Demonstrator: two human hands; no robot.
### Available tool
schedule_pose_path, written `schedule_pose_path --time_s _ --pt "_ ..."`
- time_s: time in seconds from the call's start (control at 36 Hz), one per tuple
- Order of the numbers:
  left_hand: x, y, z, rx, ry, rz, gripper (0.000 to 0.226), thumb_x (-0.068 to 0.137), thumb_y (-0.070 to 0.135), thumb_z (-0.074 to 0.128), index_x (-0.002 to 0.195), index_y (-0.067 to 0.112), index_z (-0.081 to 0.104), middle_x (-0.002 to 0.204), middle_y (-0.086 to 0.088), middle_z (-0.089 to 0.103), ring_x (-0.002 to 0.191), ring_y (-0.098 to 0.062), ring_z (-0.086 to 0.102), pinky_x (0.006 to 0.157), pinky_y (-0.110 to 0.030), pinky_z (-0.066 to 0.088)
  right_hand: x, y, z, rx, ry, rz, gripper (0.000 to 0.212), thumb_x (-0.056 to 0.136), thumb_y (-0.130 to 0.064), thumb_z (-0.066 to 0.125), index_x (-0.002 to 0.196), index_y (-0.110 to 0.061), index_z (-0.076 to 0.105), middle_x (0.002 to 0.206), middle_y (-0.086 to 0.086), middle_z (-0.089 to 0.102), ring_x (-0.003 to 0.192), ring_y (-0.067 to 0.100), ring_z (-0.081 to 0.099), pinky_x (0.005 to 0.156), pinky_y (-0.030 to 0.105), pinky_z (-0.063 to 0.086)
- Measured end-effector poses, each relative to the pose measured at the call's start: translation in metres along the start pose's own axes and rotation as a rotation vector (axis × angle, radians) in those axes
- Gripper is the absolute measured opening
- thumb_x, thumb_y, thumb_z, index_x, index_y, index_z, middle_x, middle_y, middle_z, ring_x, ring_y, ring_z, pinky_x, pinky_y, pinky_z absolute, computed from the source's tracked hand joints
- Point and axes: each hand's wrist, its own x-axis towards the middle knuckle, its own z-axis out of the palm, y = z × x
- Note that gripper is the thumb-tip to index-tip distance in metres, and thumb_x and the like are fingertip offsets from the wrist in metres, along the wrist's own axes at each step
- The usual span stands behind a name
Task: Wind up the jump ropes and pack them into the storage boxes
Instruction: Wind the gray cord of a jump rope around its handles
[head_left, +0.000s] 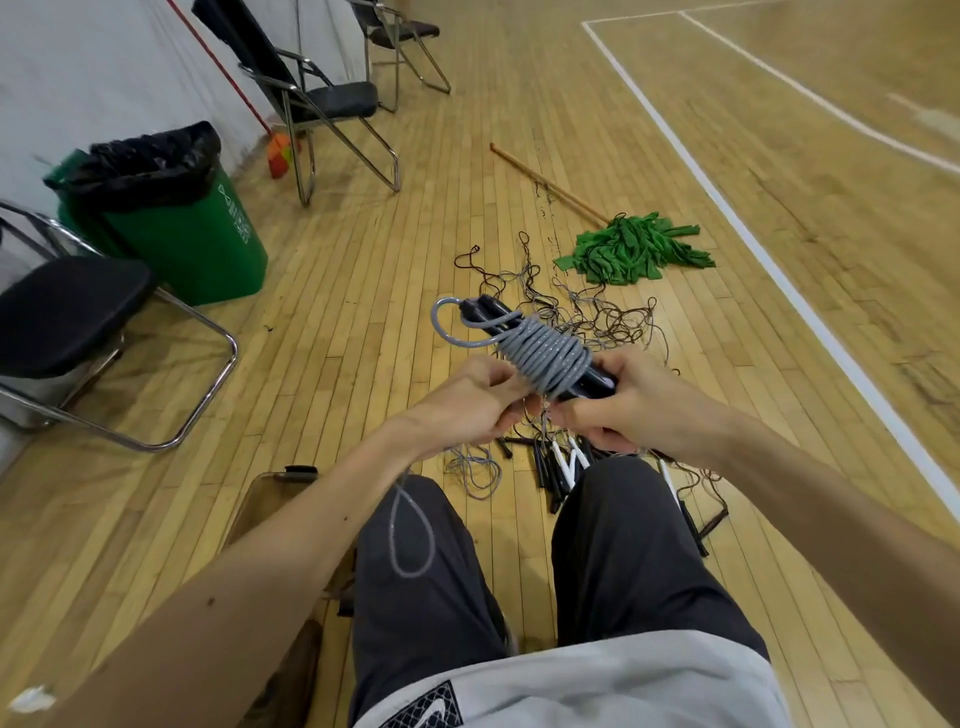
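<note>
A seated person holds a grey jump rope in front of the knees, above the wooden floor. The cord is coiled in tight turns around its two black handles, which lie side by side and point away to the upper left; a small loop of cord sticks out at the far end. The right hand has its fingers curled around the near end of the handles, gripping them. The left hand sits against the coil's near side with its fingers curled, pinching the cord. From there the loose tail hangs down and loops across the left thigh.

On the floor just beyond the knees lies a tangled pile of other jump ropes, thin dark and grey cords with black and white handles nearest the legs. A green mop lies beyond the pile. By the left leg stands what looks like a clear storage box with a black latch, though it is mostly hidden by the arm. A green bin and folding chairs stand to the left
</note>
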Motion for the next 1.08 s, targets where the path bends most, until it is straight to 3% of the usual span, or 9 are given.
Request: schedule_pose_path --time_s 0.14,0.33,0.42,0.53,0.67,0.75,0.97,1.08 --pt "0.000 -0.005 0.001 0.079 -0.060 0.043 0.042 0.106 0.041 0.038 0.085 0.010 0.057 0.057 0.000 0.036 0.045 -0.012 0.026 0.044 -0.024 0.024 0.006 0.012 -0.007 -0.053 0.091 0.038 0.009 0.090 0.003 0.066 0.089 -0.003 0.058 0.053 0.002 0.049 0.041 0.012 0.040 0.040 0.019 0.033" --pt "-0.001 -0.016 0.007 0.151 -0.109 0.057 0.039 0.108 0.034 0.039 0.092 0.004 0.060 0.054 -0.001 0.038 0.039 -0.008 0.032 0.041 -0.017 0.030 0.019 0.033 -0.015 -0.057 0.257 0.098 0.010 0.090 0.002 0.067 0.090 -0.004 0.059 0.056 -0.001 0.053 0.043 0.009 0.046 0.042 0.018 0.038" --pt "-0.002 -0.024 0.005 0.196 -0.121 0.060 0.043 0.107 0.037 0.041 0.087 0.004 0.062 0.054 -0.001 0.037 0.042 -0.012 0.031 0.044 -0.021 0.028 0.023 0.047 -0.030 -0.073 0.351 0.149 0.010 0.090 0.000 0.068 0.091 -0.004 0.059 0.058 0.000 0.055 0.045 0.009 0.049 0.042 0.020 0.040" --pt "0.000 -0.030 0.003 0.281 -0.078 0.078 0.044 0.105 0.041 0.045 0.078 0.012 0.063 0.053 0.005 0.039 0.052 -0.020 0.034 0.051 -0.029 0.029 0.025 0.067 -0.035 -0.217 0.359 0.207 0.012 0.088 -0.007 0.071 0.084 -0.008 0.060 0.053 -0.004 0.056 0.045 0.011 0.051 0.045 0.024 0.041" --pt "-0.003 -0.033 0.004 0.394 -0.069 0.079 0.036 0.102 0.040 0.052 0.073 0.021 0.060 0.053 0.006 0.044 0.051 -0.018 0.039 0.055 -0.029 0.033 0.032 0.086 -0.043 -0.279 0.441 0.268 0.014 0.089 -0.010 0.071 0.091 -0.001 0.061 0.070 0.009 0.059 0.055 0.021 0.054 0.050 0.032 0.043" --pt "-0.006 -0.032 0.000 0.497 -0.033 0.100 0.037 0.102 0.040 0.054 0.069 0.025 0.057 0.058 -0.001 0.046 0.051 -0.019 0.041 0.054 -0.029 0.033 0.028 0.097 -0.049 -0.311 0.424 0.352 0.014 0.089 -0.010 0.071 0.090 -0.003 0.059 0.070 0.009 0.060 0.053 0.019 0.054 0.046 0.029 0.042" --pt "-0.017 -0.002 0.006 0.903 0.041 0.246 0.041 0.104 0.045 0.047 0.078 0.015 0.059 0.058 0.004 0.048 0.052 -0.014 0.044 0.056 -0.035 0.041 0.031 0.106 -0.036 -0.404 0.375 0.429 0.022 0.087 -0.014 0.073 0.075 -0.006 0.056 0.057 0.005 0.057 0.043 0.018 0.050 0.044 0.026 0.038" --pt "-0.014 0.017 0.002 1.136 0.125 0.354 0.041 0.103 0.050 0.043 0.092 0.017 0.065 0.063 0.008 0.048 0.057 -0.006 0.044 0.051 -0.026 0.033 0.033 0.098 -0.029 -0.371 0.280 0.467 0.019 0.089 -0.011 0.071 0.079 -0.005 0.056 0.053 0.003 0.057 0.037 0.014 0.048 0.039 0.021 0.037"
